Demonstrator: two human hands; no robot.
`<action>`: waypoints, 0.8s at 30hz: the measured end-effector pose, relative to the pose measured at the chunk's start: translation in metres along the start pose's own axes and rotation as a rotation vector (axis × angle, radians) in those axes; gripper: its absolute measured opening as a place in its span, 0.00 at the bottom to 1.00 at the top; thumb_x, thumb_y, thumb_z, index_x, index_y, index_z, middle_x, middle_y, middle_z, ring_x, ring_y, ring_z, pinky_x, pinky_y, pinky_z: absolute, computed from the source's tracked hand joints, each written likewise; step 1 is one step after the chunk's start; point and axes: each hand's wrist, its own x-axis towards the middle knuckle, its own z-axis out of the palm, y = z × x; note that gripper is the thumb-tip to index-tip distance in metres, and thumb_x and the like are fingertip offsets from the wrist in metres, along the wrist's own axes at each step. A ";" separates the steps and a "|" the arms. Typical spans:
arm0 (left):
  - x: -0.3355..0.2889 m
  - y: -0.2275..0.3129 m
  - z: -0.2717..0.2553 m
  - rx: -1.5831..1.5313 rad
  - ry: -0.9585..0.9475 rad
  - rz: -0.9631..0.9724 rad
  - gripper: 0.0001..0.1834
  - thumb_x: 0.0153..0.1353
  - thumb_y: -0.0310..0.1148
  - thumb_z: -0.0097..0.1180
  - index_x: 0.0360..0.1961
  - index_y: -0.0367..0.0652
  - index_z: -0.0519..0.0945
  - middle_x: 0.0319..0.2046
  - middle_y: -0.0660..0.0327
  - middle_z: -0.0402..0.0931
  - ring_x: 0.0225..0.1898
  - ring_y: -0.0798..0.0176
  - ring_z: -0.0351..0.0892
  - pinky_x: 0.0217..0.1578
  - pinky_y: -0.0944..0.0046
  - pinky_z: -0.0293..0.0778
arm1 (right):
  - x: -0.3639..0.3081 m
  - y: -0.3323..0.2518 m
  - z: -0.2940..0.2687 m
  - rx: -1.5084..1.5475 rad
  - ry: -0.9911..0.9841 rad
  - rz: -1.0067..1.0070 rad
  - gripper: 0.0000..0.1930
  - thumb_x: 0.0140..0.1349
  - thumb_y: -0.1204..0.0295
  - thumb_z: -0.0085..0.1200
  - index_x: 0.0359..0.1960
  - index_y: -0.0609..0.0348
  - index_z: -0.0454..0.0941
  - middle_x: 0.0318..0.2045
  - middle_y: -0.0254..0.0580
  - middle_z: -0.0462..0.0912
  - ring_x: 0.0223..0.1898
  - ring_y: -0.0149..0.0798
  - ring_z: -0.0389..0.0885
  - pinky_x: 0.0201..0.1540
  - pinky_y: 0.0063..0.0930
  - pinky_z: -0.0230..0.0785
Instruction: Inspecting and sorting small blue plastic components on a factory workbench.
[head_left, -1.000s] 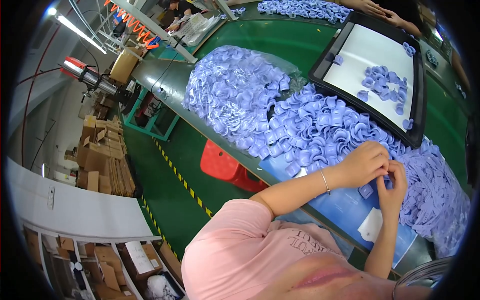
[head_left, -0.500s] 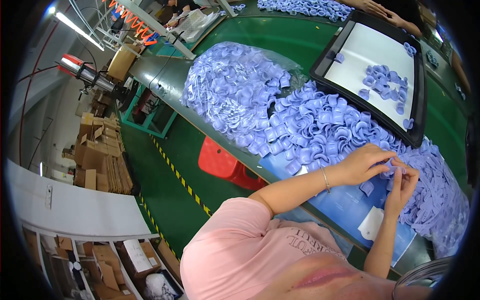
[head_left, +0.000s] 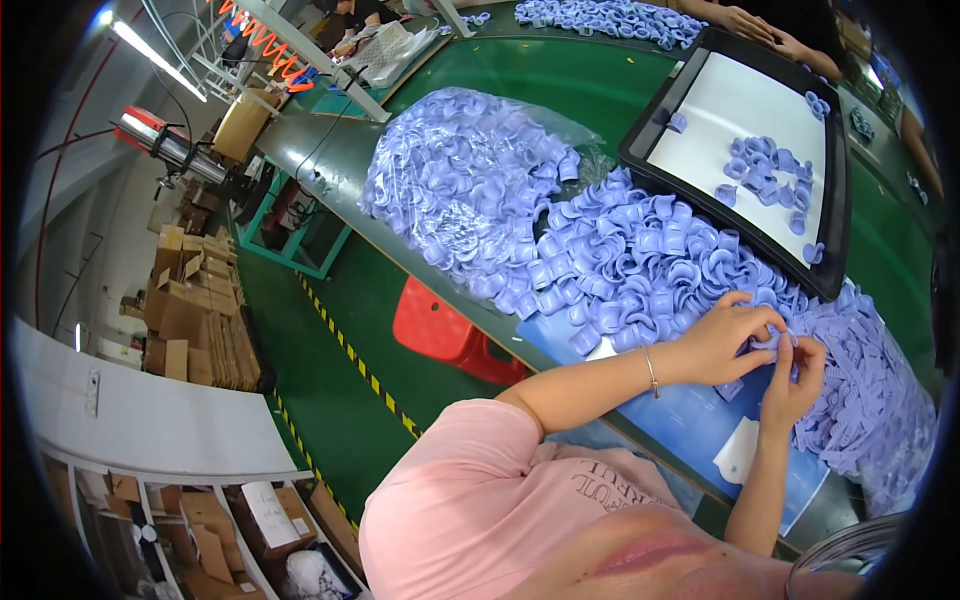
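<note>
My left hand point(head_left: 728, 342), with a thin bracelet at its wrist, is closed in a pinch on a curved purple plastic piece point(head_left: 766, 341). Opposite it, the fingertips of my right hand point(head_left: 796, 382) pinch the same piece; the fingers partly hide it. Just beyond my left hand spreads a heap of similar curved purple pieces point(head_left: 640, 265). Beside my right hand lies a pile of flat, toothed purple strips point(head_left: 850, 375), partly in a clear bag. Below the hands, a blue sheet point(head_left: 670, 405) covers part of the table.
A black-rimmed tray point(head_left: 640, 135) with scattered purple pieces stands past the heap. A clear bag point(head_left: 450, 170) of purple pieces lies to the left. A white card point(head_left: 738, 450) rests near the table edge. A red stool point(head_left: 440, 330) stands below. Across the table are another person's hands point(head_left: 765, 30).
Both hands have shifted slightly left and down, still together. My left fingers have curled more around the purple piece, and its angle between the hands differs.
</note>
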 end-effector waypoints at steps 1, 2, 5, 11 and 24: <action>0.000 -0.005 0.004 0.000 0.006 0.002 0.16 0.56 0.33 0.57 0.47 0.46 0.76 0.28 0.61 0.77 0.35 0.59 0.77 0.58 0.49 0.55 | -0.001 -0.001 0.001 -0.052 -0.020 -0.067 0.05 0.63 0.74 0.53 0.35 0.62 0.71 0.30 0.33 0.73 0.33 0.25 0.70 0.38 0.17 0.63; -0.001 -0.007 0.006 0.001 0.012 0.004 0.16 0.56 0.34 0.57 0.47 0.46 0.76 0.27 0.62 0.77 0.34 0.59 0.77 0.58 0.49 0.55 | -0.001 -0.002 0.001 -0.053 -0.020 -0.067 0.05 0.63 0.74 0.53 0.35 0.62 0.71 0.30 0.33 0.73 0.33 0.25 0.70 0.38 0.17 0.63; -0.002 -0.011 0.006 0.065 0.014 0.043 0.15 0.56 0.34 0.57 0.45 0.44 0.77 0.27 0.61 0.77 0.33 0.59 0.77 0.58 0.49 0.55 | 0.003 -0.003 0.000 -0.093 -0.011 -0.071 0.05 0.63 0.74 0.53 0.35 0.62 0.72 0.30 0.33 0.73 0.32 0.25 0.70 0.38 0.18 0.63; 0.000 -0.009 0.007 0.154 0.105 0.149 0.15 0.55 0.35 0.58 0.43 0.43 0.78 0.28 0.61 0.77 0.36 0.59 0.77 0.59 0.49 0.54 | 0.008 -0.002 -0.002 -0.002 0.041 0.022 0.05 0.61 0.75 0.55 0.33 0.63 0.72 0.29 0.33 0.73 0.31 0.26 0.70 0.36 0.19 0.64; -0.003 -0.013 0.010 0.195 0.110 0.085 0.17 0.54 0.31 0.56 0.46 0.41 0.76 0.27 0.62 0.76 0.37 0.60 0.76 0.60 0.46 0.50 | 0.010 -0.012 -0.003 -0.238 -0.058 -0.157 0.04 0.60 0.77 0.55 0.33 0.64 0.73 0.28 0.38 0.76 0.31 0.31 0.74 0.37 0.23 0.68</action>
